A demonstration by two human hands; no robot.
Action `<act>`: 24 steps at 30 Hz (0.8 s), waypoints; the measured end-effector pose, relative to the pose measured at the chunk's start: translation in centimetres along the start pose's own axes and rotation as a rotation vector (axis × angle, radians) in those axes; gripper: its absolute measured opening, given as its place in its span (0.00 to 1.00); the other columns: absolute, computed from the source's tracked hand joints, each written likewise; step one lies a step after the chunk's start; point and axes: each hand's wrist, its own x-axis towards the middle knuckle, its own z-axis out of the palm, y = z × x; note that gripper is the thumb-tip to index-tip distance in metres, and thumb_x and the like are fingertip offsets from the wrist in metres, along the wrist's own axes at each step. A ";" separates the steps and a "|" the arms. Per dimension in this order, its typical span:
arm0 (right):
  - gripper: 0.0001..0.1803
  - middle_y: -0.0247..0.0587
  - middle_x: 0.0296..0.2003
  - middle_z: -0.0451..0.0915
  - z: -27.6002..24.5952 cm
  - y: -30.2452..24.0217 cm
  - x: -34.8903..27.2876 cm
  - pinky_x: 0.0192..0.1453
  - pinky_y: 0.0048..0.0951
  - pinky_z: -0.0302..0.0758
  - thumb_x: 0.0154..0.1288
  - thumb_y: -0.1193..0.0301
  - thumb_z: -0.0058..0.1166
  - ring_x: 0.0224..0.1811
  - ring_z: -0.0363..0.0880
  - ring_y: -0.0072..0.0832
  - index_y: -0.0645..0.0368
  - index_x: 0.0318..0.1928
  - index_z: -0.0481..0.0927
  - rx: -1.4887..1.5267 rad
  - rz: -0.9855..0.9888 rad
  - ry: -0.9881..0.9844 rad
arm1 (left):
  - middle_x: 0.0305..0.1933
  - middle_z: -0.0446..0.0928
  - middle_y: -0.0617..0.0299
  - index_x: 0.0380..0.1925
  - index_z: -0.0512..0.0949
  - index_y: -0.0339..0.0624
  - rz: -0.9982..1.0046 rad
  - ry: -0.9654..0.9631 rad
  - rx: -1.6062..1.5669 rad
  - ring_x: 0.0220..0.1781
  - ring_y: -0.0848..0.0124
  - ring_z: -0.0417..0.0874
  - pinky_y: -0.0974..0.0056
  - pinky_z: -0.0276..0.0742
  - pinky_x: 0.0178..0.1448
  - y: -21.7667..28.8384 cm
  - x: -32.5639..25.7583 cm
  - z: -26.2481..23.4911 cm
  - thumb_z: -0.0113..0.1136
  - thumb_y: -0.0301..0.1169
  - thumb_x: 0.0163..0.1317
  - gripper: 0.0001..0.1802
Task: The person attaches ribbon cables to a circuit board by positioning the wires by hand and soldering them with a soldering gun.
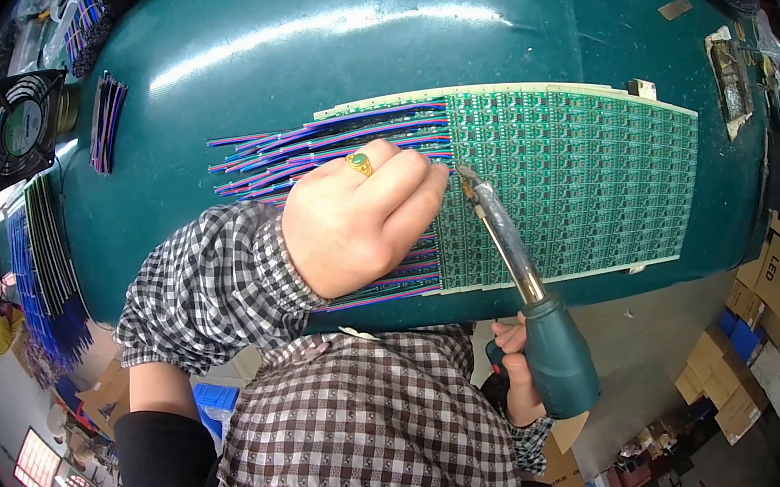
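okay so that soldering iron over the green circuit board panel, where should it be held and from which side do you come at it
Grip the soldering iron by its thick teal handle, coming from the near table edge, as the right hand does. The bare metal shaft slants up-left to the tip at the circuit board panel, beside the left hand, so the metal end is probably hot.

left hand point(359, 220) knuckles up, fingers curled pressing down, right hand point(519, 365) closed in tight grip

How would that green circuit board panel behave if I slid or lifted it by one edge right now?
The green circuit board panel looks thin and wide, so it would probably flex if lifted by one edge. The coloured wires joined along its left side would likely trail limply and drag. On the glossy teal table it may slide easily; the left hand pressing the wires seems to steady it.
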 end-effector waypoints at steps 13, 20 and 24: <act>0.26 0.42 0.37 0.84 0.3 -0.1 0.1 0.45 0.25 0.80 0.51 0.68 0.76 0.39 0.83 0.25 0.68 0.47 0.79 -0.104 -0.078 0.050 | 0.31 0.68 0.62 0.39 0.79 0.34 0.004 -0.006 -0.007 0.32 0.70 0.75 0.68 0.75 0.31 0.1 0.0 0.0 0.58 0.28 0.47 0.17; 0.25 0.45 0.41 0.84 -0.2 -0.8 0.5 0.49 0.29 0.81 0.53 0.69 0.74 0.43 0.84 0.30 0.69 0.48 0.79 -0.187 -0.165 -0.047 | 0.31 0.68 0.61 0.40 0.78 0.33 0.000 -0.025 -0.013 0.32 0.69 0.75 0.67 0.75 0.31 0.1 0.1 -0.4 0.58 0.28 0.47 0.18; 0.26 0.47 0.44 0.83 0.3 -1.4 0.7 0.52 0.31 0.80 0.55 0.69 0.73 0.46 0.84 0.32 0.69 0.50 0.78 -0.086 -0.088 -0.007 | 0.31 0.68 0.61 0.40 0.78 0.33 0.015 -0.029 -0.016 0.32 0.68 0.75 0.67 0.75 0.31 0.1 0.0 -0.2 0.58 0.28 0.47 0.18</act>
